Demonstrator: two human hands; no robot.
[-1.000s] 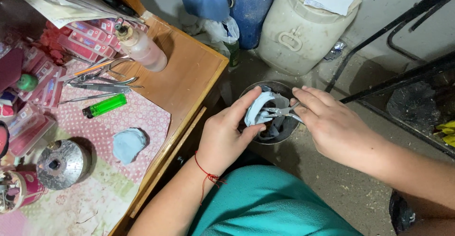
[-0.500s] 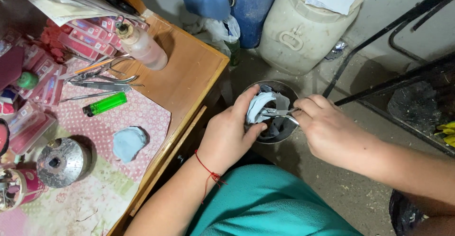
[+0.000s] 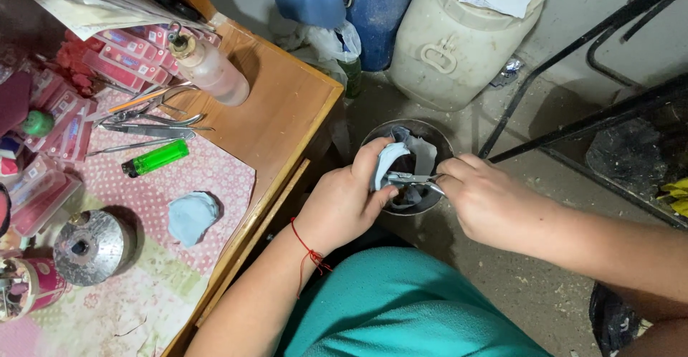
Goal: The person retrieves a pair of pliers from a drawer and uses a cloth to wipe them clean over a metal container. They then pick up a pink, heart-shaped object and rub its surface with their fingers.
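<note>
Since a second ago the hands have barely shifted; the metal tool [image 3: 412,180] now lies level across the cloth instead of poking into it from the right.

Head view: the left hand [image 3: 349,203] is closed around a pale blue cloth [image 3: 389,165], thumb pressing it from the near side. The right hand [image 3: 489,203] is pinched shut on the tool's handles, its tips touching the cloth. Both hands meet over a small dark bin [image 3: 408,163] on the floor, right of the wooden table [image 3: 276,113]. On the table to the left lie a green lighter [image 3: 155,158], a second blue cloth [image 3: 191,216] and a clear bottle [image 3: 209,69].
</note>
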